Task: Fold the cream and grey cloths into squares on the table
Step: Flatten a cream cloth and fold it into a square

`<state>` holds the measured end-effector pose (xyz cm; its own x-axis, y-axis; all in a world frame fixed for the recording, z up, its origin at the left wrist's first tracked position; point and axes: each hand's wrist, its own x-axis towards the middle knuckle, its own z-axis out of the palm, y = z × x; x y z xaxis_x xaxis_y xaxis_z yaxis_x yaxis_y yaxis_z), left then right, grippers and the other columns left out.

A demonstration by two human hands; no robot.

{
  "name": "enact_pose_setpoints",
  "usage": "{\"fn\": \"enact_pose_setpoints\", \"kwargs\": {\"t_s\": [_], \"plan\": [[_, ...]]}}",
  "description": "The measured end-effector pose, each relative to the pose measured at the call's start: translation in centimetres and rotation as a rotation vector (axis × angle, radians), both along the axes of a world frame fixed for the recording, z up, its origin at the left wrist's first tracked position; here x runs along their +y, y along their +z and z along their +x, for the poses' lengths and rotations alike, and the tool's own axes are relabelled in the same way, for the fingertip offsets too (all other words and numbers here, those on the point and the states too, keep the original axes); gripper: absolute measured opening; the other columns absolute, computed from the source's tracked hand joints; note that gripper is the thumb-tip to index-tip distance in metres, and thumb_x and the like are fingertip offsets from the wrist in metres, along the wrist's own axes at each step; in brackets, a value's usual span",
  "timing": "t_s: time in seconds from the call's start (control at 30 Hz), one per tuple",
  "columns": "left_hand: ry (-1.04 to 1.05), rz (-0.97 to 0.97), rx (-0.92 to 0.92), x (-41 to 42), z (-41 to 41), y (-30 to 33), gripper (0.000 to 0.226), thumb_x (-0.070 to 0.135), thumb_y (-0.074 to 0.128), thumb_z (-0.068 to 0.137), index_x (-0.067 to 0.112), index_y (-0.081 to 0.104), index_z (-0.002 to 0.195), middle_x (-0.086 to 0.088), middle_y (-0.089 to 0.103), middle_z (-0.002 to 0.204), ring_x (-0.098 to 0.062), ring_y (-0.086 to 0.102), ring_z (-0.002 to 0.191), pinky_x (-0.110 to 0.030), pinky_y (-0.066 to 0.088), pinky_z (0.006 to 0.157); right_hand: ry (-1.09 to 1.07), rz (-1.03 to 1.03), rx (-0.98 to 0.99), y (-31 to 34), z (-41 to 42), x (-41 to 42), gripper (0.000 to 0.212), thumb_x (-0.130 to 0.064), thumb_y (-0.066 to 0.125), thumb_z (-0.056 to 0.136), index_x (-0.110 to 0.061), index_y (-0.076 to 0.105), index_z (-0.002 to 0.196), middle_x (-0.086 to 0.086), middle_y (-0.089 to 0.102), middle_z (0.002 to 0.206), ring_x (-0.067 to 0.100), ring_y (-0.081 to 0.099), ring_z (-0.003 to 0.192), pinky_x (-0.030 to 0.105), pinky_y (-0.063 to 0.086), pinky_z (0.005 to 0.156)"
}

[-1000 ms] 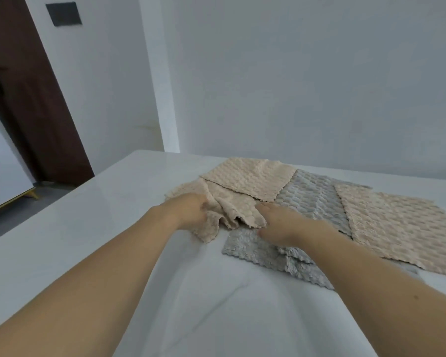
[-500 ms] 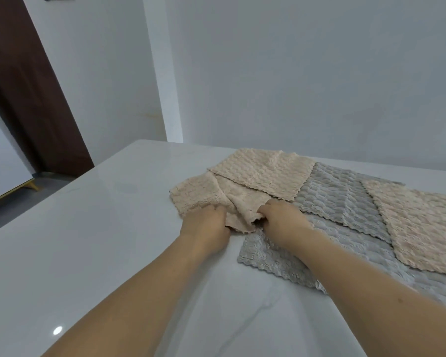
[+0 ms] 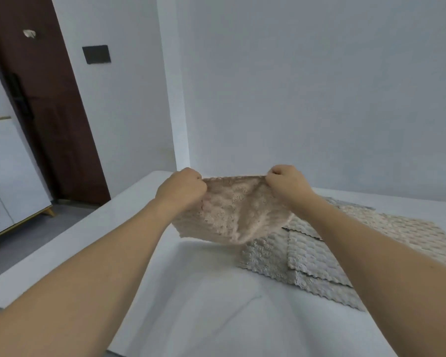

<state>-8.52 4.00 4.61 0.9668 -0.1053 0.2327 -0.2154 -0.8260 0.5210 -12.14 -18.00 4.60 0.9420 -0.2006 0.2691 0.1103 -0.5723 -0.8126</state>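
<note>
Left hand (image 3: 182, 189) and right hand (image 3: 286, 182) each pinch a top corner of the cream cloth (image 3: 232, 215), raised above the table (image 3: 204, 292), apparently spreading it flat for folding.

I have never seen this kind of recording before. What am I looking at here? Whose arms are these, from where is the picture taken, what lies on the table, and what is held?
There is no machine here. A person wears a camera on the head, so you look forward and down along their own two bare arms. The left hand and the right hand each pinch one upper corner of a cream cloth and hold it up, spread between them, above the white table. On the table, to the right, lie grey cloths overlapping each other, with another cream cloth resting partly on them. Behind are a plain wall and, at the left, a dark brown door.
</note>
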Motion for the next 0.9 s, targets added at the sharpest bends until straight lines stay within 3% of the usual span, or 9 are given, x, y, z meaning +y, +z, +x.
{"fn": "enact_pose_setpoints", "kwargs": {"t_s": [0.1,0.17,0.27,0.33,0.4,0.57,0.67,0.77,0.9], "plan": [[-0.022,0.114,-0.031,1.5,-1.7,3.3,0.033,-0.005,0.044,0.085,0.015,0.035,0.06,0.001,0.037,0.062,-0.021,0.042,0.066,-0.036,0.042,0.063,0.091,0.197,0.11,4.0,-3.0,-0.2,0.025,-0.007,0.046,0.081,-0.015,0.034,0.061,-0.003,0.026,0.053,0.016,0.018,0.052,0.027,0.017,0.049],[-0.068,0.174,-0.018,2.6,-3.4,5.2,0.028,-0.006,0.042,0.089,0.012,0.045,0.068,-0.001,0.046,0.071,-0.019,0.047,0.074,-0.031,0.046,0.072,0.121,0.249,0.208,5.9,-4.6,-0.3,0.02,-0.016,0.051,0.075,-0.017,0.037,0.06,-0.004,0.028,0.052,0.018,0.02,0.054,0.03,0.019,0.054],[-0.101,0.147,0.0,3.7,-4.6,6.6,0.026,0.002,0.047,0.093,0.014,0.053,0.07,0.001,0.052,0.072,-0.013,0.051,0.066,-0.024,0.045,0.061,0.186,0.222,0.301,7.1,-5.7,0.0,0.015,-0.021,0.053,0.068,-0.019,0.039,0.062,0.0,0.032,0.062,0.021,0.025,0.06,0.031,0.023,0.056],[-0.101,0.076,0.063,4.5,-4.7,6.3,0.025,0.008,0.049,0.092,0.013,0.056,0.069,0.001,0.052,0.071,-0.01,0.048,0.062,-0.021,0.04,0.057,0.199,0.101,0.303,6.8,-5.5,0.4,0.017,-0.015,0.05,0.079,-0.015,0.043,0.064,0.001,0.035,0.058,0.019,0.028,0.052,0.028,0.023,0.052],[-0.127,0.151,0.079,5.4,-3.8,5.0,0.022,0.009,0.046,0.091,0.003,0.057,0.073,-0.004,0.052,0.075,-0.017,0.047,0.066,-0.028,0.039,0.062,0.204,-0.075,0.283,5.8,-4.7,1.3,0.018,-0.015,0.051,0.085,-0.012,0.047,0.068,0.003,0.037,0.057,0.018,0.029,0.047,0.026,0.024,0.048],[-0.035,0.27,0.114,8.4,1.7,-2.1,0.02,0.008,0.04,0.086,0.009,0.054,0.072,-0.007,0.058,0.077,-0.023,0.049,0.069,-0.034,0.04,0.064,0.227,-0.443,0.29,-0.6,1.1,4.5,0.029,-0.025,0.053,0.092,-0.008,0.056,0.069,0.008,0.049,0.063,0.02,0.043,0.054,0.025,0.036,0.053],[0.036,0.327,0.141,9.5,5.8,-7.4,0.016,0.011,0.041,0.086,0.009,0.056,0.08,-0.006,0.061,0.084,-0.024,0.054,0.073,-0.034,0.043,0.066,0.222,-0.591,0.313,-6.1,6.3,6.5,0.022,-0.013,0.045,0.093,-0.009,0.057,0.076,0.007,0.057,0.073,0.019,0.047,0.059,0.025,0.038,0.053],[0.095,0.436,0.129,9.9,9.8,-12.4,0.016,0.012,0.044,0.089,0.011,0.059,0.091,-0.005,0.062,0.091,-0.027,0.056,0.089,-0.035,0.042,0.071,0.207,-0.737,0.335,-11.3,11.5,7.8,0.024,-0.003,0.041,0.09,-0.017,0.054,0.076,0.003,0.057,0.081,0.02,0.051,0.067,0.026,0.039,0.053],[0.162,0.524,0.028,10.6,14.9,-18.0,0.022,0.01,0.041,0.087,0.012,0.057,0.102,-0.007,0.056,0.106,-0.027,0.045,0.096,-0.036,0.036,0.077,0.166,-0.883,0.296,-15.6,17.5,8.9,0.025,-0.001,0.043,0.089,-0.017,0.059,0.101,0.004,0.059,0.1,0.023,0.057,0.081,0.032,0.049,0.063]]}}
